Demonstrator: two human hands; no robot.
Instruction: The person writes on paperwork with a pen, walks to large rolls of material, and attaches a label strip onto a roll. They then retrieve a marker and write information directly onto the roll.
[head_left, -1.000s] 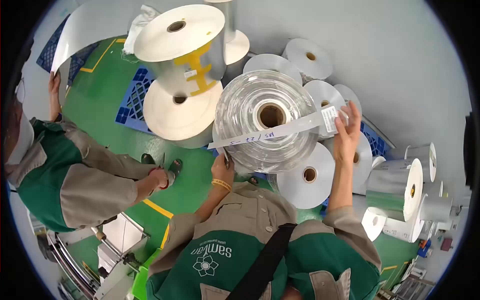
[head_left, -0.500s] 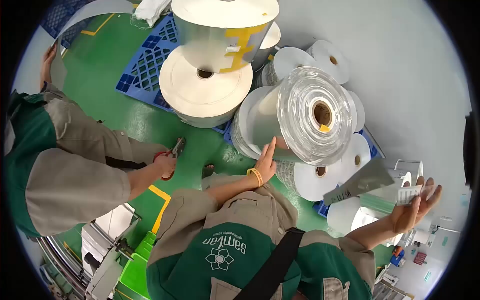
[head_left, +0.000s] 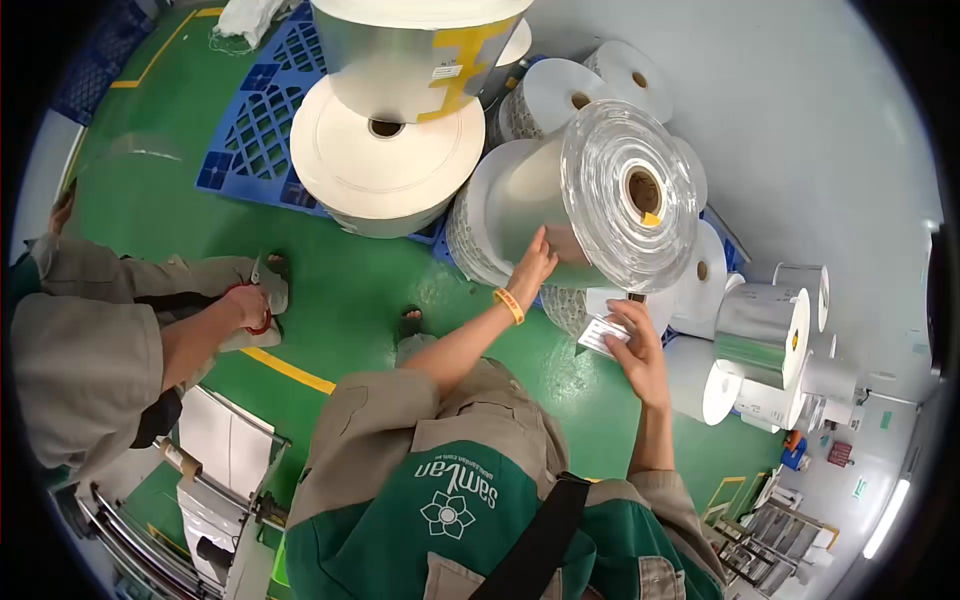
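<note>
Head view: right of centre in the upper half of the frame, a large silver film roll with a glossy, ringed round face point(head_left: 592, 200) showed its brown cardboard core point(head_left: 644, 190), with a scrap of yellow tape point(head_left: 651, 219) at the core's lower edge. From the frame's centre, the left hand point(head_left: 532, 268), below a yellow wristband point(head_left: 510, 305), reached up with its fingers against the roll's silver side; whether it gripped anything could not be told. Just below the roll's face, the right hand point(head_left: 634, 345) pinched a small white printed label point(head_left: 603, 336) between thumb and fingers. Toward the upper left, a wide cream-topped roll point(head_left: 390, 175) stood beside a blue lattice plastic pallet point(head_left: 262, 135) on the green floor point(head_left: 345, 305). At the left of the frame, a co-worker's hand point(head_left: 246, 306) held red-handled scissors point(head_left: 257, 272). More silver rolls point(head_left: 757, 345) lay at the right.
</note>
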